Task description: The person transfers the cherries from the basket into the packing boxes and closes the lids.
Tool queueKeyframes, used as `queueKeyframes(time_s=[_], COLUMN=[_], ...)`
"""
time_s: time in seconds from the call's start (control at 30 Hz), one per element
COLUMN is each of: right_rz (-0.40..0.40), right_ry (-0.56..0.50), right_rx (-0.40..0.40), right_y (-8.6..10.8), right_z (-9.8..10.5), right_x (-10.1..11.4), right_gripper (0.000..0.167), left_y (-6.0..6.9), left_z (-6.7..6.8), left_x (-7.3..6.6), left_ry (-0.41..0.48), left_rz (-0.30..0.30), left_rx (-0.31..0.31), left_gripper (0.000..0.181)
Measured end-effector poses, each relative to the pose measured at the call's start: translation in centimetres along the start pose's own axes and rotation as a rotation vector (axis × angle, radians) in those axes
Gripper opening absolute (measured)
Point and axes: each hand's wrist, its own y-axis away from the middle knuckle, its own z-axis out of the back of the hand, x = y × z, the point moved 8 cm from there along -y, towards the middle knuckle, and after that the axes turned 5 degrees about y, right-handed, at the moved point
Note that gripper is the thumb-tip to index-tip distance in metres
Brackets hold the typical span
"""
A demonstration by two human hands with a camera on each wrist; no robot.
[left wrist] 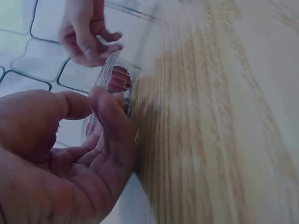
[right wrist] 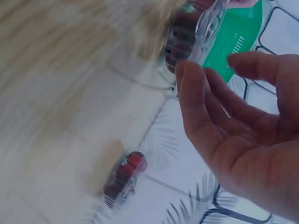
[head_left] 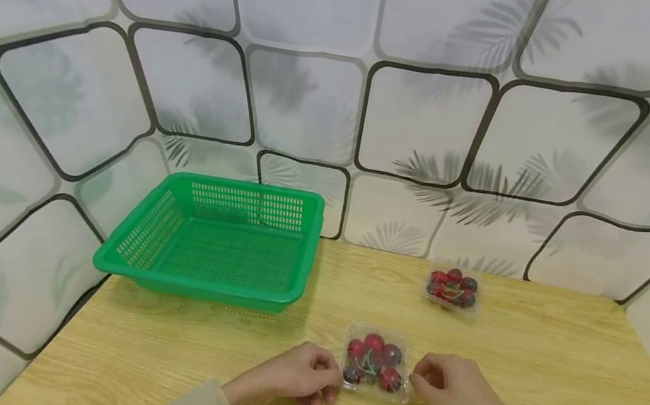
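Note:
A clear plastic box of cherries (head_left: pixel 373 361), dark red and bright red with green stems, lies on the table between both hands. At its left edge is my left hand (head_left: pixel 305 377); thumb and index fingertip meet there and pinch the rim in the left wrist view, the other fingers curled below. My right hand (head_left: pixel 457 395) is by the box's right edge. In the right wrist view its thumb stands apart from the bent, loose fingers (right wrist: pixel 192 91), whose tips reach the box's side.
A second clear box of cherries (head_left: pixel 452 288) sits farther back on the right. To the left, a green plastic basket (head_left: pixel 201 289) with slotted sides stands near the wall. Patterned cloth or paper walls (head_left: pixel 415 124) enclose the wooden table (head_left: pixel 532 352) at the back and sides.

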Motion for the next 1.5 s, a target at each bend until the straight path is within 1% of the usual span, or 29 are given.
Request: queueKeyframes(time_s=[0.03, 0.1, 0.17, 0.23, 0.3, 0.37, 0.47, 0.53, 0.6, 0.67, 0.8, 0.93, 1.0, 1.17, 1.27, 1.43, 1.5], right_rz=[0.063, 0.191, 0.315, 0.385, 0.403, 0.391, 0.372, 0.367, 0.357, 0.344, 0.306, 0.269, 0.248, 0.189, 0.187, 0.21, 0.208], right_ry=[0.038, 0.122, 0.204, 0.287, 0.371, 0.422, 0.484, 0.507, 0.518, 0.521, 0.522, 0.514, 0.501, 0.465, 0.458, 0.453, 0.449], right_rx=[-0.038, -0.114, -0.165, -0.19, -0.184, -0.16, -0.156, -0.164, -0.166, -0.154, -0.117, -0.1, -0.087, -0.062, -0.068, -0.091, -0.101], right_y=[0.0, 0.1, 0.3, 0.5, 0.4, 0.1, -0.8, -1.6, -2.7, -3.9, -6.4, -8.5, -9.4, -10.9, -11.6, -12.4, -12.6], right_z=[0.4, 0.7, 0.5, -0.2, -0.9, -1.4, -1.6, -1.4, -1.1, -0.7, -0.1, 0.8, 1.2, 1.7, 1.8, 1.8, 1.9], right_x=[0.6, 1.9, 3.1, 3.7, 4.0, 3.9, 3.7, 3.6, 3.4, 3.1, 2.3, 1.9, 1.7, 0.9, 0.5, 0.2, 0.3], right_gripper=[0.017, 0.025, 0.037, 0.045, 0.05, 0.05, 0.049, 0.048, 0.049, 0.049, 0.047, 0.041, 0.04, 0.041, 0.04, 0.039, 0.04], left_y=[0.1, 0.5, 1.1, 1.9, 2.7, 3.6, 4.9, 5.9, 6.8, 7.5, 8.3, 8.4, 8.4, 8.3, 8.3, 8.2, 8.2], left_z=[0.1, 0.4, 0.7, 0.9, 0.9, 0.9, 1.0, 1.2, 1.6, 1.9, 2.3, 2.3, 2.5, 3.3, 3.7, 4.0, 4.0], left_x=[-0.2, -0.7, -1.6, -2.5, -3.3, -3.9, -4.4, -4.7, -4.9, -5.0, -4.8, -4.7, -4.6, -4.2, -4.1, -3.7, -3.7], left_ry=[-0.029, -0.128, -0.282, -0.445, -0.595, -0.718, -0.841, -0.899, -0.927, -0.937, -0.928, -0.936, -0.947, -0.957, -0.951, -0.917, -0.921], left_rz=[-0.021, -0.075, -0.152, -0.223, -0.284, -0.339, -0.406, -0.458, -0.502, -0.542, -0.588, -0.614, -0.613, -0.579, -0.562, -0.536, -0.536], left_rx=[-0.009, -0.042, -0.099, -0.17, -0.238, -0.298, -0.374, -0.434, -0.48, -0.517, -0.544, -0.559, -0.572, -0.615, -0.628, -0.602, -0.608], left_gripper=[0.014, 0.015, 0.017, 0.02, 0.023, 0.024, 0.024, 0.023, 0.022, 0.02, 0.019, 0.019, 0.019, 0.02, 0.02, 0.019, 0.019])
